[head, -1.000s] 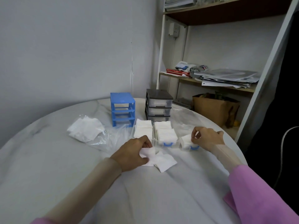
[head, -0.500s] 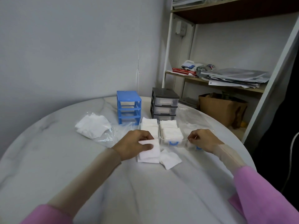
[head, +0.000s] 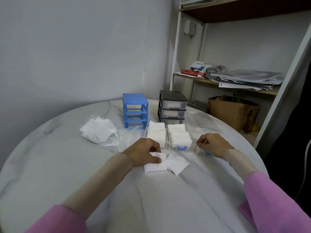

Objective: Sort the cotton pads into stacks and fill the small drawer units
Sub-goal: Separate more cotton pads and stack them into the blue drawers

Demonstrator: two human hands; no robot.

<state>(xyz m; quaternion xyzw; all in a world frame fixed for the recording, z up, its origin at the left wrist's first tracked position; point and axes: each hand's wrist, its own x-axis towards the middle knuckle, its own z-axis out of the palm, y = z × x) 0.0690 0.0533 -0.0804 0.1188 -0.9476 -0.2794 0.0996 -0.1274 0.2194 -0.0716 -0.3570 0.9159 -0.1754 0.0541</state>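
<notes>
My left hand (head: 144,153) grips a small stack of white cotton pads (head: 156,163) lying on the table. Beside that stack lies another loose pad (head: 178,163). My right hand (head: 212,144) has its fingers curled on a clear drawer with a blue handle (head: 202,151) that holds pads. Two more pulled-out clear drawers (head: 180,137) packed with pads sit between my hands. Behind them stand the blue drawer frame (head: 135,113), with no drawers in it, and the black drawer unit (head: 172,106) with its drawers in.
A clear plastic bag (head: 117,140) with a heap of white pads (head: 96,132) lies at the left on the round marble table (head: 151,199). A shelf rack with papers (head: 244,78) and a brown paper bag (head: 232,111) stand beyond the table's right edge.
My left hand lifted a pad, brought it down onto the stack near the table's middle and now holds it there. My right hand stayed on the right drawer.
</notes>
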